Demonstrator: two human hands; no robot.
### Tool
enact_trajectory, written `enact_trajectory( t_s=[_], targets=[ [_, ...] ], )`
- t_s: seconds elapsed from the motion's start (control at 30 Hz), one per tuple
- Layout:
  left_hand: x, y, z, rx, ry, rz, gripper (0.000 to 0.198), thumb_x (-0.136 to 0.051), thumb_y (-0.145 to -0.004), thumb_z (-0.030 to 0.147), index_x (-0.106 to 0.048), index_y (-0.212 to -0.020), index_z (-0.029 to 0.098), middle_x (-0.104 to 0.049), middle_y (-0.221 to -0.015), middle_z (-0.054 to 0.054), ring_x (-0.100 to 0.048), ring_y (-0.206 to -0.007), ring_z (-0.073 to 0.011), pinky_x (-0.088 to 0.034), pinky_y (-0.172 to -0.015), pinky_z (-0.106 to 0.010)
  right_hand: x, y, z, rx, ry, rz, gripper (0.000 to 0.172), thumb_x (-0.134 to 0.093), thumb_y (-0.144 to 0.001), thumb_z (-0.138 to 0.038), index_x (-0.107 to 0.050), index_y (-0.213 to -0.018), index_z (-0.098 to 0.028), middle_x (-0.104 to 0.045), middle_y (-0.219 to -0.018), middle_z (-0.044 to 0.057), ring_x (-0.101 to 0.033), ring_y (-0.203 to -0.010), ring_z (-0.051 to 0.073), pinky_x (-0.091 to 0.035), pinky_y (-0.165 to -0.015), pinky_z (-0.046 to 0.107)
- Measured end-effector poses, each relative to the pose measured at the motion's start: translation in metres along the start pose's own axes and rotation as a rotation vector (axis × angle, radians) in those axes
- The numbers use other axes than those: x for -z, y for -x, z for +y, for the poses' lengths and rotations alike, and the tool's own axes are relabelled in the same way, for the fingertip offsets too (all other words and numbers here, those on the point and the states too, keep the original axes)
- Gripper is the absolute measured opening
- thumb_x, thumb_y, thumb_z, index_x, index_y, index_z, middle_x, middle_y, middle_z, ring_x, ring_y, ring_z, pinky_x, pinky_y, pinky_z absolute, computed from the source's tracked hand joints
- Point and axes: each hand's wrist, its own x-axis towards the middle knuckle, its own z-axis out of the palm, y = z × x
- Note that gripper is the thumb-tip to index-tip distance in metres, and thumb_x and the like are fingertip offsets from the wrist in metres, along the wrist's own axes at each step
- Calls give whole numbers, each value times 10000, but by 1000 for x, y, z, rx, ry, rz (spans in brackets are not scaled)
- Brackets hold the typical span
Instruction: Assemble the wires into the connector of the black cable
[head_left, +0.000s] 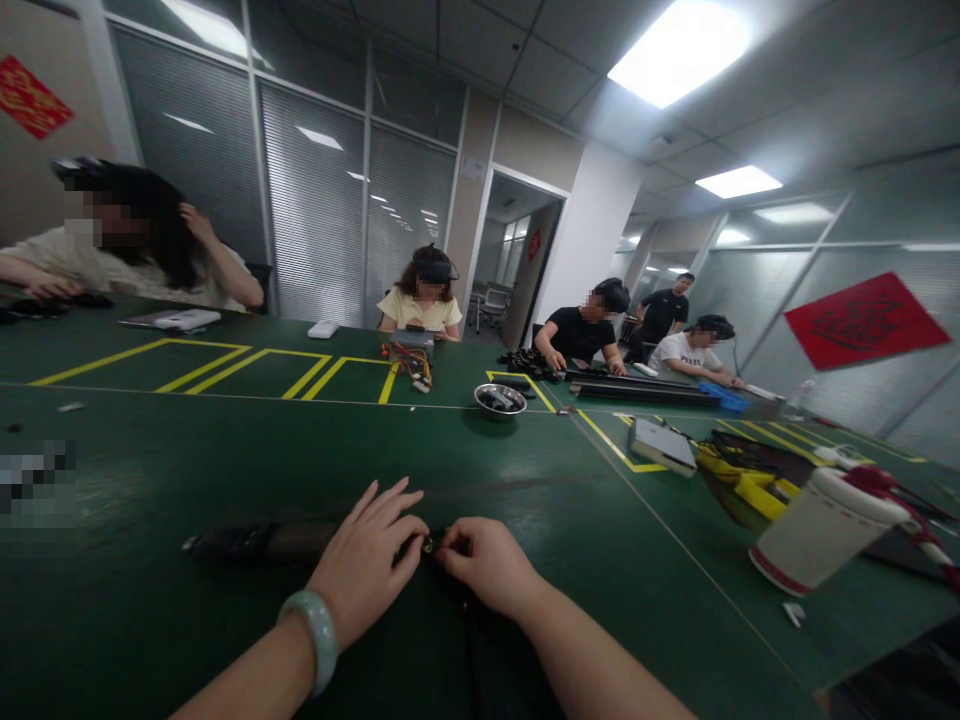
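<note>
A long dark thing, like a rolled-up bundle with a pale tip at its left end (262, 543), lies on the green table (225, 450) in front of me. My left hand (367, 560), with a pale green bangle (311, 640) on the wrist, rests over its right end; thumb and index finger pinch together while the other fingers stretch out. Between the fingertips of both hands shows a small shiny part (428, 546), too small to name. My right hand (491, 565) is closed in a pinch just right of it. A dark strip (480, 650) runs toward me below the right hand.
Beyond my hands stands a metal bowl (500, 401) of dark parts. To the right are a white cup (825, 530), a yellow-and-black bag (750, 480) and a grey box (662, 445). Several people sit across the table, near wires (412, 365) and black bars (645, 390).
</note>
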Motion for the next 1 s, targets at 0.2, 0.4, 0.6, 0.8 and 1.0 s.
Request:
enact_trajectory(
  t_s=[0.2,0.4,0.6,0.8,1.0],
  targets=[
    [0,1,3,-100,20,-76,200,-501,-881,301,-680,-968,311,-522,-1365,15,-342,-1362,-254,-209,-1142,-550,3,2,-4,14,9,8,99,-620,-821,-266,-693,-848,-205,-676,-785,-17,-564,-678,108,-366,-617,201],
    [-1,2,2,-35,36,-3,185,-497,-882,301,-675,-929,280,-541,-1343,0,-345,-1358,-266,-196,-1139,-578,3,1,-6,-17,-6,-14,105,-621,-826,-275,-691,-850,-201,-682,-795,-9,-569,-675,113,-370,-612,206],
    [-1,1,2,-71,33,-49,181,-511,-870,290,-683,-926,297,-534,-1348,3,-335,-1364,-261,-199,-1137,-576,4,1,-7,2,-3,-5,91,-624,-820,-255,-695,-844,-203,-684,-797,-14,-571,-691,110,-375,-635,202],
    [2,0,4,-33,18,-21,204,-488,-881,288,-674,-963,299,-549,-1330,4,-357,-1351,-254,-209,-1134,-574,2,1,-7,-20,9,-11,92,-630,-821,-254,-696,-849,-196,-684,-801,-10,-566,-684,108,-373,-632,199],
    [1,1,0,-21,22,-30,183,-522,-865,321,-689,-938,303,-568,-1311,-2,-387,-1332,-267,-229,-1126,-569,2,1,-5,-9,3,-11,105,-629,-828,-279,-697,-855,-204,-680,-790,-13,-564,-673,107,-368,-617,198]
  ],
)
